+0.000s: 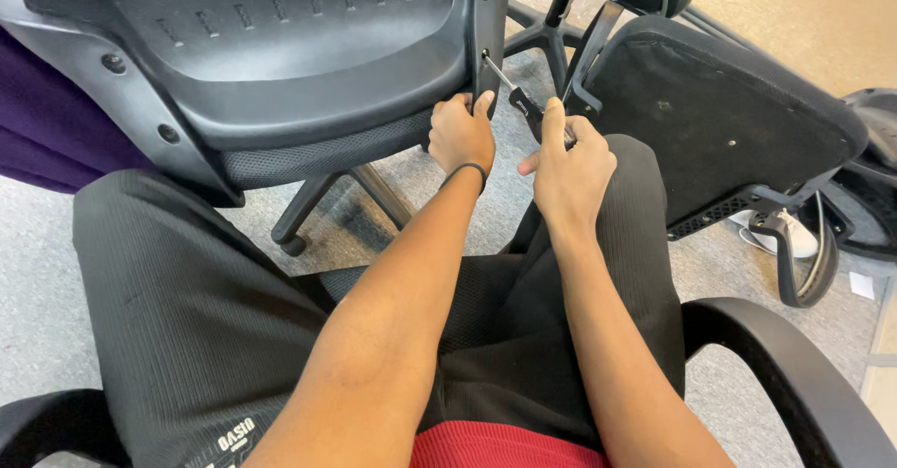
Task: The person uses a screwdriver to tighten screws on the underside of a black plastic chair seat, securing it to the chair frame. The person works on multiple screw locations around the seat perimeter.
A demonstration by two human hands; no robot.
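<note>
A black office chair back (280, 48) stands tilted in front of my knees. My left hand (462, 134) grips its right edge strip (487, 29), thumb up against the plastic. My right hand (568, 167) is closed around the black handle of a screwdriver (525, 106). The metal shaft points up and left, and its tip meets a screw spot on the chair's edge strip. A black band sits on my left wrist.
I sit in a chair with black armrests (794, 375). A detached black seat pan (719, 113) with an armrest lies upside down at the right. A wheeled chair base (547, 29) sits behind. A purple cloth (47, 132) is at far left. Grey carpet covers the floor.
</note>
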